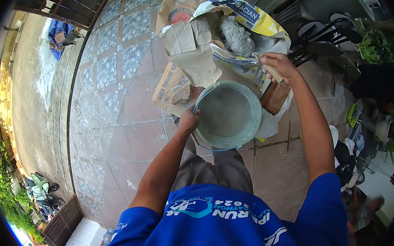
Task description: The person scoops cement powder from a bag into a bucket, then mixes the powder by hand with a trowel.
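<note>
One bucket (256,113), one open bag (270,26), one brown block (275,98)

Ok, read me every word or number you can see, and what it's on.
"BACIAN": white-and-yellow bag
"SEMEN PORTLAND KO", cut off: brown paper bag
"RUN": blue shirt
"2024": blue shirt
"ATHON", partial: blue shirt
Too small or blurred: remaining print on the bags and shirt.
</note>
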Demonstrator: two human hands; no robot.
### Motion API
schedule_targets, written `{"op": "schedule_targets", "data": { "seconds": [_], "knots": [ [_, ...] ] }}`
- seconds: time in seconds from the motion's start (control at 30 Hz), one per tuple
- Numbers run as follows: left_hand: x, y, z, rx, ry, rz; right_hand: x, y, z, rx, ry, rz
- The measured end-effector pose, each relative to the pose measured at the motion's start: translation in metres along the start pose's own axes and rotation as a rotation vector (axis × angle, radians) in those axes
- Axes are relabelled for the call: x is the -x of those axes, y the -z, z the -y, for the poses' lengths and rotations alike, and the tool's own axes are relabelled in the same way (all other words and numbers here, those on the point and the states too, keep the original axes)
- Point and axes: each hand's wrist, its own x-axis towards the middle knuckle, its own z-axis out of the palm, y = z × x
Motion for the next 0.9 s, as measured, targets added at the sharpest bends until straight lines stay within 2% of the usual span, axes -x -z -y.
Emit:
{"op": "schedule_targets", "data": {
  "seconds": [0.27,0.43,0.5,0.67,0.77,0.9],
  "knots": [
    [-0.002,0.001,-0.001,-0.065,-0.031,-0.005,0.051,-0.006,0.013,-0.058,0.140,-0.066],
    [-0.002,0.001,0.001,0.007,0.019,0.024,0.121,-0.022,-0.002,-0.063,0.161,-0.126],
    [-0.007,-0.001,0.011,-0.021,-0.060,-0.010,0.149,-0.031,-0.022,-0.082,0.127,-0.110],
    [-0.002,0.003,-0.001,-0.094,-0.067,-0.018,0.196,-0.061,-0.103,-0.196,-0.031,-0.057],
    [0.001,0.004,-0.004,-0.107,-0.051,-0.020,0.199,-0.086,-0.153,-0.200,-0.182,-0.046],
    [-0.004,0.002,0.002,0.003,0.040,0.033,0.171,-0.123,-0.219,-0.235,-0.262,-0.173]
  ]
}}
